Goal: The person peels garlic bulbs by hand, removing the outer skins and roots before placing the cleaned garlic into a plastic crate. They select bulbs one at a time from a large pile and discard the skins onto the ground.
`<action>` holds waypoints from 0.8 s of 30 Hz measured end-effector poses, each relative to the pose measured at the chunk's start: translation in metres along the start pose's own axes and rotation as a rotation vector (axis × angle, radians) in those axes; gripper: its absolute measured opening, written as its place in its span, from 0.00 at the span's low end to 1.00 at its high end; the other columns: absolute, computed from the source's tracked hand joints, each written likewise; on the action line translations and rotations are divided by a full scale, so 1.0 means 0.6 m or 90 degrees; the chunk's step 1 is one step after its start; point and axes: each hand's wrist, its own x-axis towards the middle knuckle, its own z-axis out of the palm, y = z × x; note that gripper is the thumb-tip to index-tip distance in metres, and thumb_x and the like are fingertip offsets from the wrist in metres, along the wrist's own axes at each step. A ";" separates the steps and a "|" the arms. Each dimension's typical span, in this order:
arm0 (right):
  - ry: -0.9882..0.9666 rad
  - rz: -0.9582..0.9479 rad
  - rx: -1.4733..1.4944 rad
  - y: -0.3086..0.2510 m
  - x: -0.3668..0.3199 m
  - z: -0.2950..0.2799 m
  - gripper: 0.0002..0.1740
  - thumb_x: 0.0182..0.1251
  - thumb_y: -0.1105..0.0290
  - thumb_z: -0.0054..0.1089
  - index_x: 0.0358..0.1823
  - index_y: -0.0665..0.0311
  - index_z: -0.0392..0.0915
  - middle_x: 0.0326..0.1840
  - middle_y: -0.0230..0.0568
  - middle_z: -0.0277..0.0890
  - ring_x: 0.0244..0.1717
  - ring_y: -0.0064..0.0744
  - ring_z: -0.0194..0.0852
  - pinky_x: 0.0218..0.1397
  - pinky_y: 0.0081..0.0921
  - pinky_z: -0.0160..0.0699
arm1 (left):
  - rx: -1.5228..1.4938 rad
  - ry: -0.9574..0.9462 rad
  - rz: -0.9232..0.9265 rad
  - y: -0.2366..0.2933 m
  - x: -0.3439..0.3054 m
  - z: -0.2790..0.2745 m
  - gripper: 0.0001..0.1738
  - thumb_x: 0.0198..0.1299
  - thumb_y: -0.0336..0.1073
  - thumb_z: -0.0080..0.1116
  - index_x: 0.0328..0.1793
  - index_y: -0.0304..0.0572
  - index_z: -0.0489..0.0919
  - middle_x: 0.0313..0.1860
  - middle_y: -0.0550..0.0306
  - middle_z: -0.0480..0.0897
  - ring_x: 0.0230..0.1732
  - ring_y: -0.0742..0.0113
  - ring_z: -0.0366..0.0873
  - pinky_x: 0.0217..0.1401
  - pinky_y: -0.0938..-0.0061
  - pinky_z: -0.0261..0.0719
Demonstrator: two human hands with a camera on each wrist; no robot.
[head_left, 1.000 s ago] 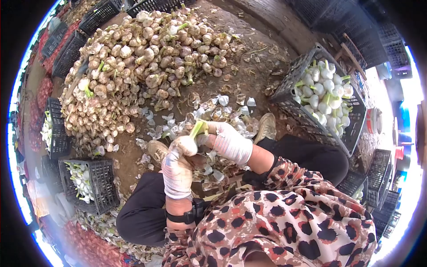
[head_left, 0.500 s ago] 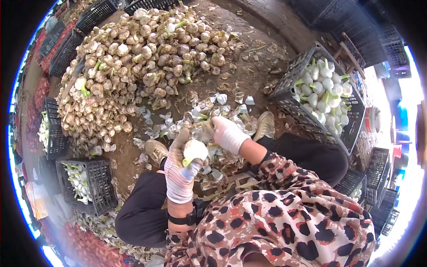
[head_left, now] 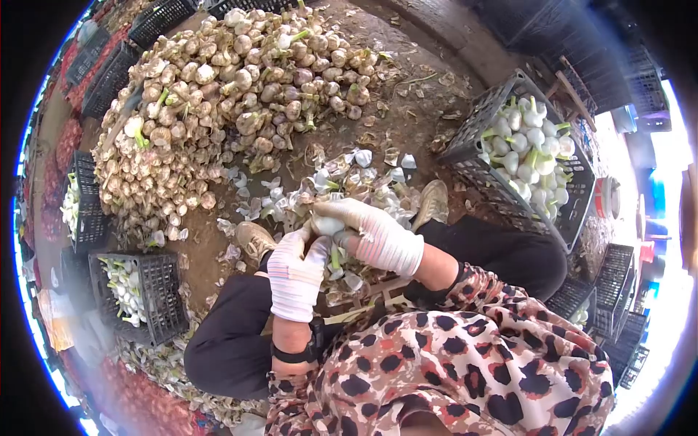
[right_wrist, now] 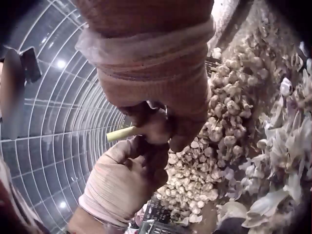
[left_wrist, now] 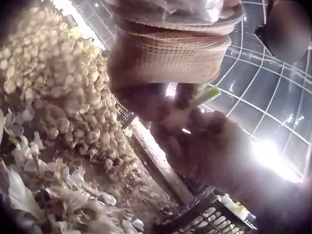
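In front of the lap both gloved hands hold one white garlic bulb [head_left: 329, 224] between them. From the left side the left hand [head_left: 298, 272] grips it. The right hand [head_left: 379, 236] has its fingers bent over the bulb from the other side. A short cut green stem [head_left: 335, 256] points down toward the body; the same stem [right_wrist: 122, 133] sticks out sideways between the hands in the right wrist view. Much of the bulb [right_wrist: 157, 127] is covered by fingers. Loose white peelings [head_left: 283, 207] lie on the ground just beyond the hands.
A large heap of unpeeled garlic [head_left: 240, 94] spreads at the upper left. To the right stands a black crate [head_left: 465, 138] with cleaned white bulbs [head_left: 531, 145]. Another crate [head_left: 163, 294] of garlic sits at the lower left. Shoes [head_left: 254, 240] flank the peelings.
Half a second ago the bulb lay in the left hand with the right hand apart from it, over the peelings. Now the right hand is back on the bulb, its stem turned downward.
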 end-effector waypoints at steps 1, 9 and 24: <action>0.007 -0.054 -0.080 0.002 0.002 0.003 0.32 0.62 0.80 0.57 0.71 0.66 0.69 0.60 0.54 0.77 0.63 0.52 0.76 0.67 0.39 0.75 | 0.049 0.035 0.055 0.016 0.002 -0.001 0.13 0.63 0.31 0.64 0.51 0.30 0.84 0.40 0.40 0.85 0.41 0.46 0.84 0.47 0.63 0.80; -0.018 -0.031 -0.120 0.015 -0.006 0.016 0.31 0.60 0.79 0.58 0.69 0.66 0.71 0.60 0.58 0.75 0.60 0.60 0.74 0.63 0.44 0.76 | 0.213 0.058 0.096 -0.010 0.006 0.004 0.09 0.57 0.26 0.61 0.42 0.29 0.84 0.35 0.43 0.85 0.37 0.46 0.83 0.45 0.64 0.80; -0.143 0.460 0.524 0.048 0.004 0.030 0.31 0.68 0.72 0.54 0.74 0.64 0.65 0.54 0.37 0.78 0.48 0.33 0.81 0.47 0.35 0.86 | -0.602 0.184 -0.286 -0.085 0.018 0.045 0.11 0.69 0.38 0.54 0.47 0.39 0.81 0.29 0.62 0.79 0.20 0.75 0.71 0.22 0.79 0.68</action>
